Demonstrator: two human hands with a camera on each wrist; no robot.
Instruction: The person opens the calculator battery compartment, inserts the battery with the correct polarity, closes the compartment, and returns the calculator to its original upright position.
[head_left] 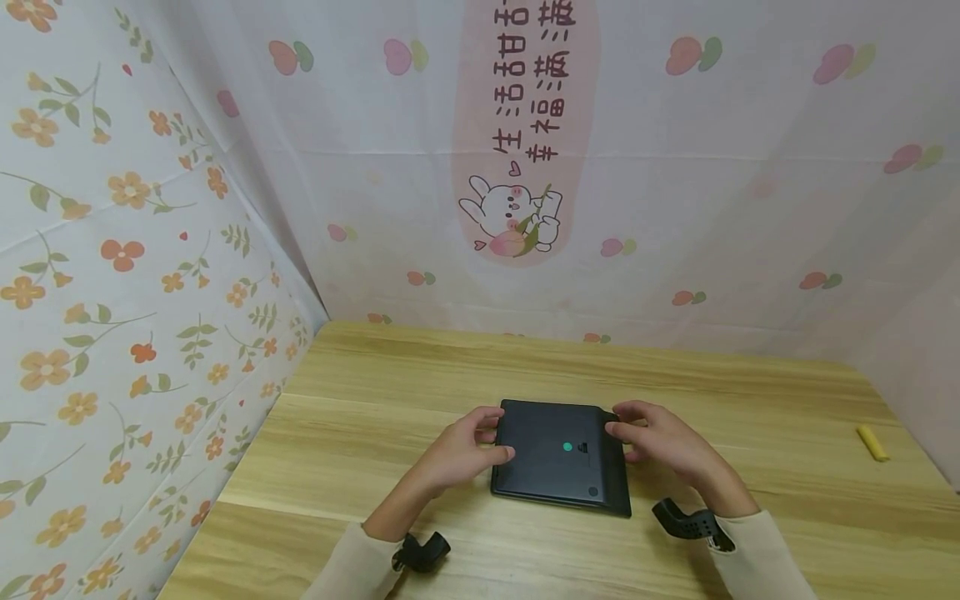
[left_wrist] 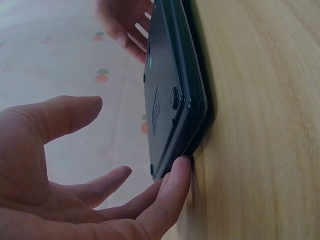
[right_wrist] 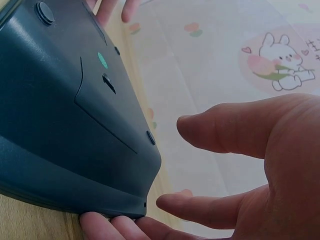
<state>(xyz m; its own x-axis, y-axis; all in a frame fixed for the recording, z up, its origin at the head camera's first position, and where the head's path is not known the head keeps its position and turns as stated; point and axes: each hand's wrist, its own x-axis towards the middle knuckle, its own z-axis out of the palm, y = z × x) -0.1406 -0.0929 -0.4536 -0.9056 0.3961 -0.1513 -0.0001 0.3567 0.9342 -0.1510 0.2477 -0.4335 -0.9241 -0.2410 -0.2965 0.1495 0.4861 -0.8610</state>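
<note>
A black calculator (head_left: 543, 467) lies back side up on the table, showing its battery cover, round rubber feet and a small green sticker. At its left edge is my left hand (head_left: 461, 450); in the left wrist view a fingertip (left_wrist: 181, 167) touches the calculator's side near a corner, and the thumb stands apart from it. My right hand (head_left: 667, 442) is at the opposite, thicker edge. Fingertips (right_wrist: 95, 225) of that hand meet the lower rim in the right wrist view, while its thumb is raised clear of the back. The calculator's front is hidden underneath.
The wooden table (head_left: 360, 400) stretches around the calculator. A short yellow stick-like object (head_left: 872, 443) lies near the right edge. Printed curtains hang behind (head_left: 637, 167) and on the left (head_left: 135, 333). Black straps with mounts (head_left: 422, 552) sit on both wrists.
</note>
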